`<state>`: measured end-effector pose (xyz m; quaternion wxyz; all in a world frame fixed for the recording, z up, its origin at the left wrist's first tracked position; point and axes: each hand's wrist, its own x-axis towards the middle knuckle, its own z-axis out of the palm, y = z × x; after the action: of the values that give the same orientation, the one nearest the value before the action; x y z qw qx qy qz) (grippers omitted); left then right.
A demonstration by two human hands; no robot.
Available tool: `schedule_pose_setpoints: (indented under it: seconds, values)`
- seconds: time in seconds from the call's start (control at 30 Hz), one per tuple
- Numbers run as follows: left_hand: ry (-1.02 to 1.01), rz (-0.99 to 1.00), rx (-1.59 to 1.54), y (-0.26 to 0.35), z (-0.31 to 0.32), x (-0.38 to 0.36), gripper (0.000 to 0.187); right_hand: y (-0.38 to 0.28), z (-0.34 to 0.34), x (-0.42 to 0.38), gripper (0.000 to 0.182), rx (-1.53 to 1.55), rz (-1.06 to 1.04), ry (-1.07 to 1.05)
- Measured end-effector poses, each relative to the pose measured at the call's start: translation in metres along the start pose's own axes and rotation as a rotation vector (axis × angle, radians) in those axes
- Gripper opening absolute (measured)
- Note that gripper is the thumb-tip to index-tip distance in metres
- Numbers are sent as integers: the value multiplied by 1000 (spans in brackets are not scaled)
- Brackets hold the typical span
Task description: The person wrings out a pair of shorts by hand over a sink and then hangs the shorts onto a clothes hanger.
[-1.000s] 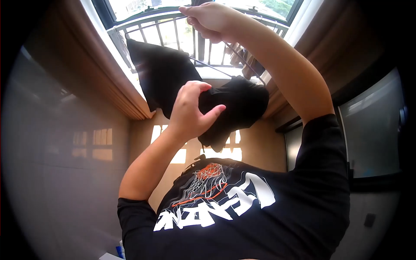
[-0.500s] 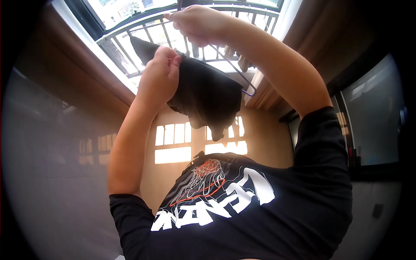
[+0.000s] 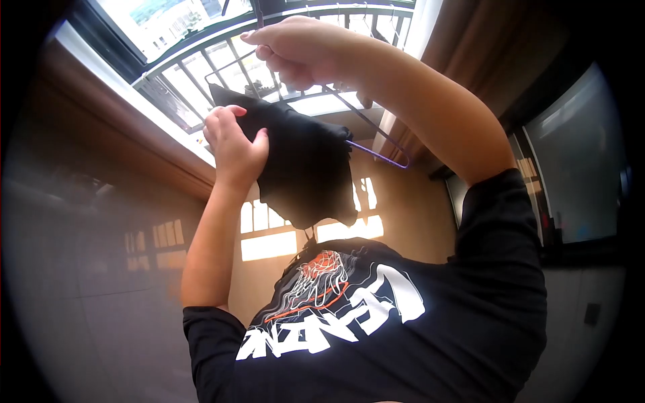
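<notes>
My right hand (image 3: 295, 55), at the top, is closed around the upper part of a thin purple clothes hanger (image 3: 379, 156). A black garment (image 3: 306, 168) hangs folded over the hanger's lower bar; the right end of the bar sticks out bare. My left hand (image 3: 232, 144) is at the garment's left side, its fingers against the cloth and its thumb spread apart from them. The garment's lower edge drops unevenly toward my chest. Its exact kind does not show.
Behind my hands is a window (image 3: 175, 27) with a railing (image 3: 181, 80), where several hangers hang at the top right. Brown curtains (image 3: 430, 127) flank it. Sunlight patches fall on the floor (image 3: 269, 246). A dark-framed glass panel (image 3: 571, 161) stands at the right.
The left hand's pinch on the garment has loosened, and the hand has moved left and down. The garment has shifted left along the bar, baring more of the hanger's right end.
</notes>
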<state>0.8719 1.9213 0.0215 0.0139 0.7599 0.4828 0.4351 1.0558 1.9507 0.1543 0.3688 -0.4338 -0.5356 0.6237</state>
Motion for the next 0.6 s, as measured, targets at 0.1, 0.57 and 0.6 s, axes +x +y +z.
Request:
schedule_pose_setpoints:
  seconds: [0.1,0.57,0.6]
  values:
    - [34,243,-281,56,21,-45,42,-4,8,-4,35,6,54,54]
    - [100,247,-42,20,24,-28,5,-19,-10,17,45,482,-55,315]
    - [175,325,-2,20,22,-23,7,-22,-12,21,45,570,-103,351]
